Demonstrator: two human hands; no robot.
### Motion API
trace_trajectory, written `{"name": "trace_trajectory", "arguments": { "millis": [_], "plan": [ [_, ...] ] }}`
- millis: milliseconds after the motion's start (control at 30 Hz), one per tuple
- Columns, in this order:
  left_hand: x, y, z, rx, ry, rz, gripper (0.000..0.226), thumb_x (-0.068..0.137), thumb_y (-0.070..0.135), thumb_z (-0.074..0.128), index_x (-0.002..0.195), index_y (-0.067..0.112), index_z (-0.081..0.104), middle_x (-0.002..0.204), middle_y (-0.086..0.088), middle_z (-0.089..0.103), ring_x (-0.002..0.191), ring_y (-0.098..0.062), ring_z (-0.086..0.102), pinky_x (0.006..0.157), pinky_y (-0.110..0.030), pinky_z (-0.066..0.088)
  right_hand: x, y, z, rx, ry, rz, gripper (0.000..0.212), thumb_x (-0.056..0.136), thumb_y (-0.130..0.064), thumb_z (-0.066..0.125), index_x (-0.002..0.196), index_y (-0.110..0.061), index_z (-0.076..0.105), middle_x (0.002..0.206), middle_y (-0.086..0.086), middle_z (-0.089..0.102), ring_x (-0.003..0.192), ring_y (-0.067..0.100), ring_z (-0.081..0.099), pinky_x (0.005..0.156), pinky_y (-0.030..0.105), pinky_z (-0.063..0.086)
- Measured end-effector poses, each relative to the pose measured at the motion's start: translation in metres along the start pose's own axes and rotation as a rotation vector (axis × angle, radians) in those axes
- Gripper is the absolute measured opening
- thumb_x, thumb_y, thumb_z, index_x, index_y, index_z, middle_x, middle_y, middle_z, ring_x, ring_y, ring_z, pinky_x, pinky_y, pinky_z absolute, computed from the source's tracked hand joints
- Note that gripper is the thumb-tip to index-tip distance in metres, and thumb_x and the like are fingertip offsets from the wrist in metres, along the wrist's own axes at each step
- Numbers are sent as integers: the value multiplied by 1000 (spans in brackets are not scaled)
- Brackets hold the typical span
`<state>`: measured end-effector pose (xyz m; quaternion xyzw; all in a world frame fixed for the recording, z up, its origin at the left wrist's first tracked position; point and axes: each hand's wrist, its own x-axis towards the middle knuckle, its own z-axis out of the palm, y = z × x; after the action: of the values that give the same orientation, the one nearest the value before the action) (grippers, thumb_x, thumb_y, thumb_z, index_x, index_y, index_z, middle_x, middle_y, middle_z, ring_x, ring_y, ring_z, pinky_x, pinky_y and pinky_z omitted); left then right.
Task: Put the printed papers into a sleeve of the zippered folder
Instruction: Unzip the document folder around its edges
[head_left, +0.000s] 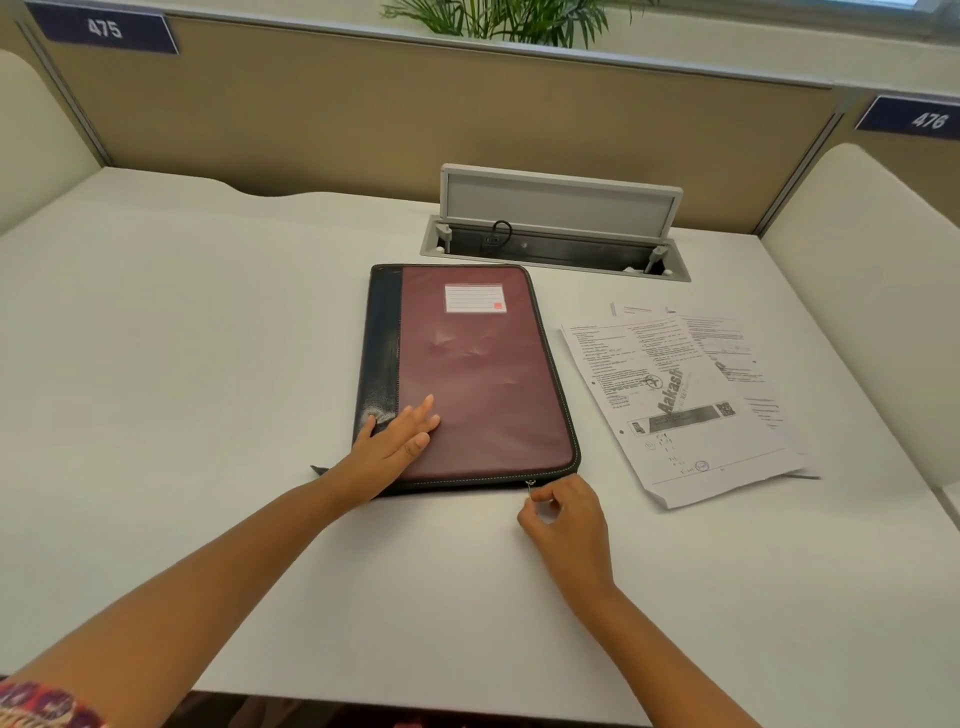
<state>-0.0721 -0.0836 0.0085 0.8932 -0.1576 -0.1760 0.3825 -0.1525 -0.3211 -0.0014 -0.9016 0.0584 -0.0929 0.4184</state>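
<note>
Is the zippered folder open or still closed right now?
Closed. The zippered folder lies flat, cover down; the right hand pinches the zipper pull at its near edge.

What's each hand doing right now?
Left hand: open, flat on the zippered folder.
Right hand: pinching the zipper pull.

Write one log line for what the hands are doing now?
folder: closed | left hand: flat on cover | right hand: pinching zipper pull | papers: beside folder
</note>
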Motion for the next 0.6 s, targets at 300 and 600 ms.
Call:
{"name": "trace_trajectory", "arguments": {
  "millis": [300,600],
  "plan": [
    [-1,1,0,-49,13,16,50,98,36,18,145,30,3,144,28,15,138,3,-2,112,-32,-16,-1,-6,3,38,11,35,11,75,-9,68,74,-15,59,81,-6,57,80,10,56,70,23,49],
    [-2,4,1,-81,45,-3,48,100,31,18,146,24,8,135,35,-2,134,7,-1,110,-26,-15,-4,-30,38,-26,-78,-116,8,75,-13,67,77,-12,59,80,-5,52,79,12,49,67,13,39]
  ]
}}
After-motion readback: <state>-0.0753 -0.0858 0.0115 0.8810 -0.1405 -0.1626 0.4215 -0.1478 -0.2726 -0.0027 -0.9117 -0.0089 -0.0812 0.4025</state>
